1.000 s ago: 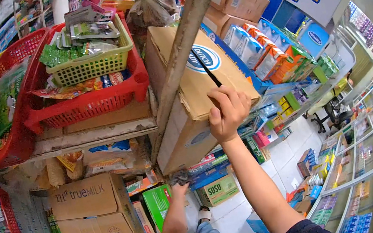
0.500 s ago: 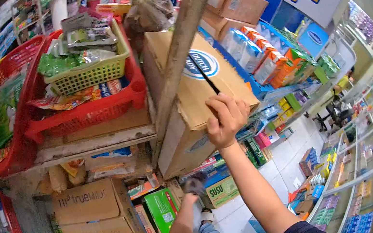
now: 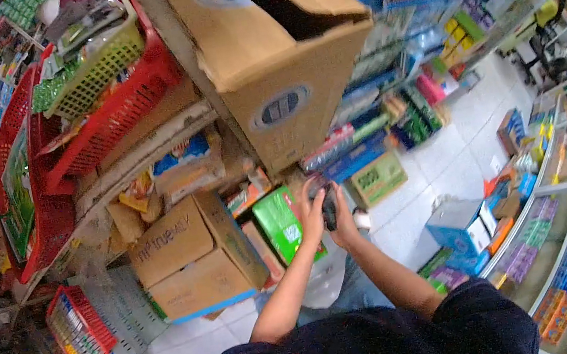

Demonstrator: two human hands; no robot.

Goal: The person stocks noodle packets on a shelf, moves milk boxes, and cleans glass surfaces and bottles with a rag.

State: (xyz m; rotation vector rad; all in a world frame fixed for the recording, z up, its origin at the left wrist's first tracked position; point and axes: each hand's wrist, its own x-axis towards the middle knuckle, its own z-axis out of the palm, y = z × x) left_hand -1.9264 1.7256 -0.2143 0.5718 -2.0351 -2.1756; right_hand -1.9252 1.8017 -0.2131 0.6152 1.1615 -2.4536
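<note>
My left hand (image 3: 313,211) and my right hand (image 3: 339,218) are together low in front of my body, both closed around a small dark object (image 3: 328,203). It is blurred and half covered by the fingers, so its kind does not show. Just beyond and above them stands a tall brown cardboard carton (image 3: 232,40) with blue round logos. Its top flaps are parted, leaving a dark gap; what is inside is hidden. Neither hand touches the carton.
Red baskets (image 3: 116,125) of packets sit on a shelf at left. Below are a brown milk carton (image 3: 176,249), a green box (image 3: 284,225) and a SUSU box (image 3: 379,178). A glass display case (image 3: 552,190) curves along the right, near a blue-white box (image 3: 460,227) on the floor.
My right hand has left the carton's top and come down to join my left at the dark object. The gap between the flaps looks wider. My view has tilted downward.
</note>
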